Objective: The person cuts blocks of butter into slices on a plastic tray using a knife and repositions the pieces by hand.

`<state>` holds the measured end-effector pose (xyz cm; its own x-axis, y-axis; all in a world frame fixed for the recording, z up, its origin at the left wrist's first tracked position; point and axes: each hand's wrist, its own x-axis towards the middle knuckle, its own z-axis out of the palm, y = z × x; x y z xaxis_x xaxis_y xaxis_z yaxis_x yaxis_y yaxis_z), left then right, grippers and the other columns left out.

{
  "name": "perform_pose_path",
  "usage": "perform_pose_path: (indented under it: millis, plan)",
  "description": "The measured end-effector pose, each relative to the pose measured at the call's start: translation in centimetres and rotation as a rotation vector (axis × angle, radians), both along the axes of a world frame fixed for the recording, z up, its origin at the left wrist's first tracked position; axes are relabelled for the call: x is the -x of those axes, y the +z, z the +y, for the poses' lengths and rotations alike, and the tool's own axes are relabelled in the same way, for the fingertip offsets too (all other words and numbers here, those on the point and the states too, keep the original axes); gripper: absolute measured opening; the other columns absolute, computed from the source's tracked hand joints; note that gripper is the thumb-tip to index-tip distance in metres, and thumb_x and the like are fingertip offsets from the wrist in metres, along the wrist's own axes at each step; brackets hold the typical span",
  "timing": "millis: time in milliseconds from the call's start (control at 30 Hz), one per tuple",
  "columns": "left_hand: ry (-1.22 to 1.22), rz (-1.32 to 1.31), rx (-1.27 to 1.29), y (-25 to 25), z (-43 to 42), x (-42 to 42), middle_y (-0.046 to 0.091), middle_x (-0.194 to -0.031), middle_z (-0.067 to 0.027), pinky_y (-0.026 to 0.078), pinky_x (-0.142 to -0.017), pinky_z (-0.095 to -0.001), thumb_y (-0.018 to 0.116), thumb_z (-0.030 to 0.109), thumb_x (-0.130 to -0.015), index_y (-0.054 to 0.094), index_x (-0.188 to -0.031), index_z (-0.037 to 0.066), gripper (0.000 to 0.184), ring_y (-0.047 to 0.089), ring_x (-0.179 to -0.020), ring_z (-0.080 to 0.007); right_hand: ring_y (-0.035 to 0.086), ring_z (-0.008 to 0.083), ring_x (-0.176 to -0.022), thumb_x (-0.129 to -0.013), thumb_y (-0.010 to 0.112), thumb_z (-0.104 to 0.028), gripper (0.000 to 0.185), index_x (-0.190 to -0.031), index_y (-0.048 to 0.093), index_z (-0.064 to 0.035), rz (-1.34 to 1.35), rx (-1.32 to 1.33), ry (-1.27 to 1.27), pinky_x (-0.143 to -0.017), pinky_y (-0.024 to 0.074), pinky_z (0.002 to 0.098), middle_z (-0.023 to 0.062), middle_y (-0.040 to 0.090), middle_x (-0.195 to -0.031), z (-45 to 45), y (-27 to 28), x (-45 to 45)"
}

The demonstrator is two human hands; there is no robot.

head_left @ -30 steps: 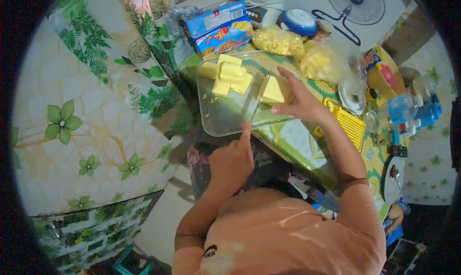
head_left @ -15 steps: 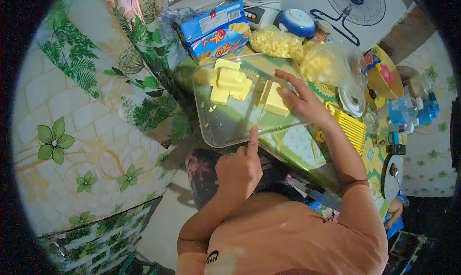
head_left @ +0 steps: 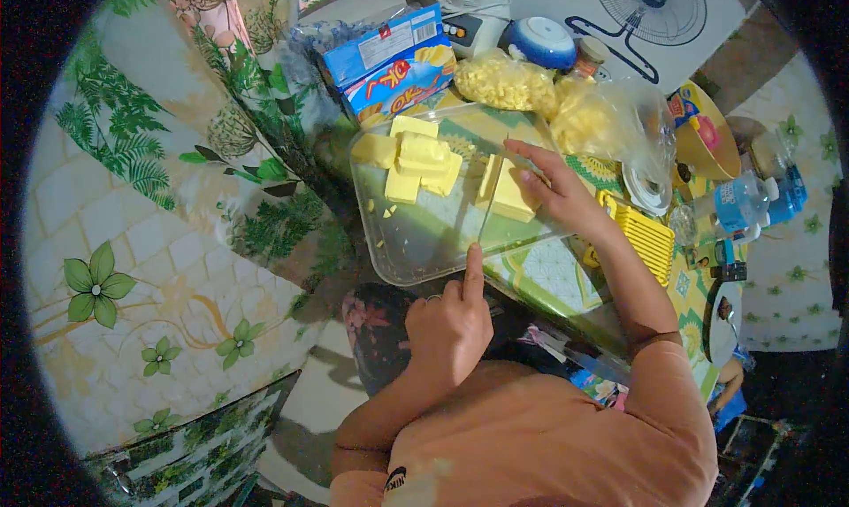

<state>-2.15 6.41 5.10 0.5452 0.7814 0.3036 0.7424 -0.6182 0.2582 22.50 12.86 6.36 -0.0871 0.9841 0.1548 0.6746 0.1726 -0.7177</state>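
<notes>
My left hand (head_left: pixel 451 326) is closed around a knife (head_left: pixel 485 215), index finger stretched along its spine. The thin blade points away from me, at the left side of a pale yellow block (head_left: pixel 513 193), which looks like butter or cheese. A narrow slice (head_left: pixel 487 178) stands beside the block. My right hand (head_left: pixel 564 193) steadies the block from the right, thumb on it and fingers reaching toward the blade's tip. Both pieces are in a clear plastic tray (head_left: pixel 398 278). Several thick yellow pieces (head_left: pixel 423 153) are stacked at the tray's left, with small crumbs near them.
Behind the tray stand a blue box (head_left: pixel 398 69), a bag of yellow chunks (head_left: pixel 506 80), a blue bowl (head_left: pixel 541 42) and another filled plastic bag (head_left: pixel 597 122). To the right are a yellow ridged rack (head_left: pixel 644 237), a yellow tub (head_left: pixel 707 140) and a plastic bottle (head_left: pixel 741 202).
The view has shifted slightly, so the tray sits a little lower. The knife and both hands hold nearly the same places around the block.
</notes>
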Motion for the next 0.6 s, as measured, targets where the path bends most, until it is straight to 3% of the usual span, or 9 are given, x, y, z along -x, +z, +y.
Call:
perform_pose_path:
  millis: [200,333,400,433,500,600]
  plan:
    - [0.001,0.046,-0.087,-0.4,-0.2,-0.2,0.05,-0.062,-0.0008,0.045,-0.042,-0.0316,0.061,0.014,-0.077,0.054,-0.135,0.004,0.059,0.052,-0.041,-0.015,0.045,0.0249,-0.13,-0.098,0.052,-0.017,0.043,-0.141,0.048,-0.01,-0.039,0.021,-0.03,-0.11,0.0325,0.0363,0.0084,0.051,-0.141,0.0,-0.1,0.1]
    - [-0.014,0.032,-0.098,-0.5,-0.2,-0.2,0.049,-0.064,-0.0012,0.044,-0.042,-0.0308,0.061,0.013,-0.077,0.053,-0.136,0.004,0.06,0.051,-0.041,-0.0147,0.055,0.0331,-0.111,-0.095,0.054,-0.016,0.041,-0.135,0.052,-0.0056,-0.002,-0.065,-0.044,-0.099,0.04,0.0396,0.0182,0.058,-0.126,0.0,-0.1,0.5]
    - [-0.003,0.05,-0.004,0.0,-0.3,-0.2,0.055,-0.069,-0.0051,0.05,-0.047,-0.0346,0.063,0.015,-0.075,0.05,-0.139,0.006,0.065,0.057,-0.047,-0.0215,0.056,0.0336,-0.108,-0.096,0.053,-0.016,0.041,-0.135,0.052,-0.0056,0.022,0.029,-0.078,-0.098,0.0409,0.0398,0.0193,0.058,-0.125,-0.1,0.5,0.7]
    - [0.001,0.06,0.042,0.2,-0.3,-0.1,0.058,-0.072,-0.007,0.053,-0.05,-0.0365,0.064,0.015,-0.075,0.048,-0.14,0.007,0.068,0.059,-0.049,-0.0249,0.057,0.0339,-0.106,-0.096,0.053,-0.016,0.041,-0.135,0.052,-0.0049,-0.01,-0.046,-0.054,-0.097,0.0421,0.0402,0.02,0.059,-0.124,-0.1,0.2,0.6]
    - [-0.003,0.047,0.071,0.0,-0.2,0.0,0.061,-0.074,-0.0086,0.053,-0.05,-0.0382,0.064,0.015,-0.075,0.047,-0.141,0.007,0.068,0.06,-0.05,-0.0262,0.058,0.0345,-0.102,-0.095,0.053,-0.016,0.041,-0.134,0.052,-0.0033,-0.074,-0.197,-0.007,-0.093,0.0444,0.0412,0.0213,0.06,-0.12,0.2,-0.5,0.3]
    - [-0.027,0.001,0.03,-0.2,0.3,0.5,0.059,-0.069,-0.0056,0.049,-0.044,-0.0357,0.062,0.013,-0.076,0.049,-0.139,0.004,0.065,0.057,-0.044,-0.0224,0.06,0.0364,-0.103,-0.094,0.054,-0.017,0.042,-0.133,0.051,-0.0003,0.069,-0.042,-0.004,-0.092,0.0457,0.0416,0.0229,0.061,-0.119,0.1,0.3,0.5]
